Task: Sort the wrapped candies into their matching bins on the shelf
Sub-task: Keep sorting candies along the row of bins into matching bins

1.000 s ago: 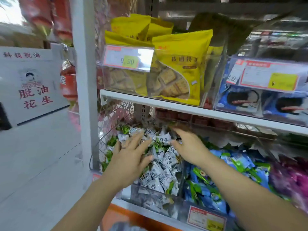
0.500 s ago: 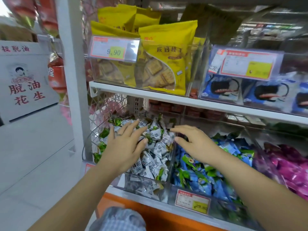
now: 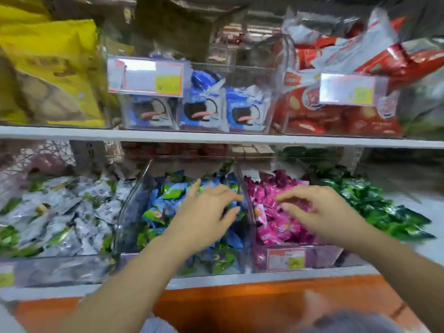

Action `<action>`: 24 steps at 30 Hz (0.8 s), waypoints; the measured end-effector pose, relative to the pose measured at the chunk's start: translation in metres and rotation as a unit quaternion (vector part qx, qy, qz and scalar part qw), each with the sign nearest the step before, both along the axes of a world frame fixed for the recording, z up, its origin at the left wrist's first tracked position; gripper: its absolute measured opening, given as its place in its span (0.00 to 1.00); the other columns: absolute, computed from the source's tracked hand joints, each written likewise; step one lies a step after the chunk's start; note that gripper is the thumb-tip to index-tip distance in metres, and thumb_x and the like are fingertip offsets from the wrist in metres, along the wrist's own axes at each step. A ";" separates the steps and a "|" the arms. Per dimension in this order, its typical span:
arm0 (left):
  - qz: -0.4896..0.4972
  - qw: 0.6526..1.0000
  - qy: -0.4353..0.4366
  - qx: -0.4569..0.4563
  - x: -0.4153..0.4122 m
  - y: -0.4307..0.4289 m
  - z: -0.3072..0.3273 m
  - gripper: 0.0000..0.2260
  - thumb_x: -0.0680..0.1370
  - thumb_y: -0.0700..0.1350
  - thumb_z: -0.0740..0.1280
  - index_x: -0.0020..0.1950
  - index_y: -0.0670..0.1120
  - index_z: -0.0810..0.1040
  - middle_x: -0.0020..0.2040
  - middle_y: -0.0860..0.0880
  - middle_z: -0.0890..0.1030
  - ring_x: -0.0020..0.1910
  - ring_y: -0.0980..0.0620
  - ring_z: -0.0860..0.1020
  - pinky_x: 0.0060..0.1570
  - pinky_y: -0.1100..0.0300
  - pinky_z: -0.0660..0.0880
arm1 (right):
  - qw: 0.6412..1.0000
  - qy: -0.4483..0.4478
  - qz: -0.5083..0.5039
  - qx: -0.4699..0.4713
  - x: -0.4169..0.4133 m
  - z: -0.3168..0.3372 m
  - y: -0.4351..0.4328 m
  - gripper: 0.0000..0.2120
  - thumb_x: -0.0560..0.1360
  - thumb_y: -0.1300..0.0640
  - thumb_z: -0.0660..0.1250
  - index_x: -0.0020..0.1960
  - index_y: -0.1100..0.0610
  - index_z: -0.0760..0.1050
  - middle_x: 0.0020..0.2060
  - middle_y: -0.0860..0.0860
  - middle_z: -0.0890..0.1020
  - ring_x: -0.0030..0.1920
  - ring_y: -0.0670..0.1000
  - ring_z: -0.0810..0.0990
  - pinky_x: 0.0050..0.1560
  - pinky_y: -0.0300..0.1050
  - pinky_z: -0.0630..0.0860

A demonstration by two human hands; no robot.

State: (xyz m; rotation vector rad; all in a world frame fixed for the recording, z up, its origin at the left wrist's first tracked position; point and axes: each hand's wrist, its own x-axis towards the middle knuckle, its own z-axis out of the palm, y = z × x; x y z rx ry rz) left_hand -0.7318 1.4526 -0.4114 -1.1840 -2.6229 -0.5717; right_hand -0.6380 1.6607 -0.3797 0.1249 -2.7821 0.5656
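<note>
Your left hand (image 3: 204, 212) hovers over the small blue-wrapped candies (image 3: 165, 198) heaped in the clear plastic middle bin (image 3: 133, 212) on the lower shelf. Its fingers (image 3: 228, 192) are spread and gently bent, holding nothing, with the tips reaching right to the clear divider wall (image 3: 247, 207) next to the pink bin. Your right hand (image 3: 324, 210) is just right of that wall, low over the bright pink wrapped candies (image 3: 278, 227) that fill the clear bin with a price label (image 3: 287, 259) on its near face. Its fingers (image 3: 295, 193) are curved down and point left, the thumb close under them. Blur hides whether they pinch a wrapper or only brush the pile, so you cannot tell. The two hands sit near each other, with only the divider between them. To the left, a third bin holds silver-white candies with green print (image 3: 72, 212). To the right of the pink bin, dark green foil candies (image 3: 374, 207) lie in a loose heap. Above the white shelf board (image 3: 216, 137) stand a yellow snack bag (image 3: 52, 68) at the left, blue-and-white sandwich cookie packs (image 3: 204, 111) in the middle and red biscuit packs (image 3: 324, 116) at the right. An orange panel (image 3: 240, 306) runs below the near shelf edge.
</note>
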 end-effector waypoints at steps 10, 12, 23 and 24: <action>-0.097 0.994 -0.047 0.014 0.032 0.131 -0.012 0.12 0.81 0.53 0.58 0.64 0.60 0.72 0.63 0.62 0.73 0.65 0.60 0.68 0.75 0.50 0.47 | 0.989 -0.058 -0.134 -0.040 0.059 -0.011 0.144 0.09 0.76 0.58 0.67 0.47 0.44 0.79 0.42 0.39 0.81 0.44 0.35 0.79 0.45 0.27 0.73; -0.107 0.992 -0.063 0.013 0.031 0.149 -0.014 0.12 0.81 0.53 0.58 0.64 0.60 0.72 0.64 0.61 0.72 0.65 0.60 0.68 0.74 0.49 0.48 | 0.987 -0.092 -0.124 -0.048 0.060 -0.016 0.154 0.08 0.76 0.59 0.66 0.49 0.46 0.79 0.43 0.40 0.82 0.44 0.34 0.79 0.45 0.27 0.73; -0.128 0.981 -0.132 0.067 0.023 0.228 -0.029 0.12 0.80 0.49 0.62 0.62 0.60 0.77 0.68 0.58 0.68 0.64 0.55 0.68 0.68 0.49 0.62 | 0.953 -0.286 -0.081 -0.055 0.028 -0.037 0.170 0.16 0.81 0.60 0.54 0.66 0.55 0.73 0.53 0.48 0.80 0.51 0.44 0.76 0.49 0.34 0.70; -0.129 0.981 -0.133 0.064 0.021 0.230 -0.031 0.12 0.80 0.50 0.61 0.61 0.60 0.77 0.68 0.59 0.68 0.65 0.56 0.67 0.69 0.50 0.61 | 0.953 -0.285 -0.094 -0.055 0.025 -0.033 0.173 0.17 0.82 0.60 0.53 0.68 0.54 0.71 0.56 0.48 0.79 0.54 0.44 0.76 0.52 0.34 0.69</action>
